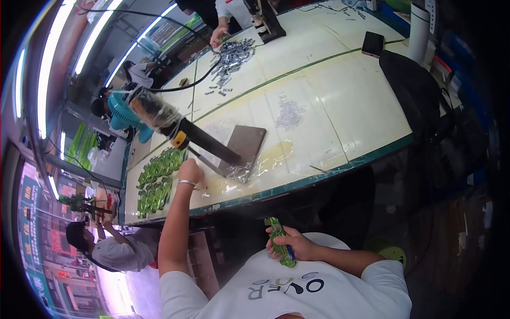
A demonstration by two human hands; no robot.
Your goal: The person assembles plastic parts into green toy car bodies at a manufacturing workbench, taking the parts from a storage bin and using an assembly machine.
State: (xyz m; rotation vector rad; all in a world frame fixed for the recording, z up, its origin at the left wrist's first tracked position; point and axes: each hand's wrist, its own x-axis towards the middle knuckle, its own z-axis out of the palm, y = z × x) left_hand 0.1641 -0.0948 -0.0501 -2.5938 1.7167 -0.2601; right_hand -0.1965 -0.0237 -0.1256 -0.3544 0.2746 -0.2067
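Observation:
My left hand point(190, 171) is on the worktable beside the bench device, its fingers curled. What they hold, if anything, is hidden. The device has a black column point(204, 139) partly wrapped in clear plastic, a yellow knob point(180, 140) and a flat brown base plate point(247, 143). Two rows of green packets point(161, 164) lie just left of that hand. Close to my chest, my right hand point(295, 245) is closed around a long green bundle point(280, 240), which looks like similar packets with a dark blue bit near its lower end.
A pile of small grey pieces point(234, 56) lies across the worktable point(319, 90), near another person's hand point(218, 37). A black cable point(199, 81) runs from the device. At right are a phone point(373, 43), a dark bag point(411, 80) and a white bottle point(418, 34). A teal fan point(125, 109) stands at left.

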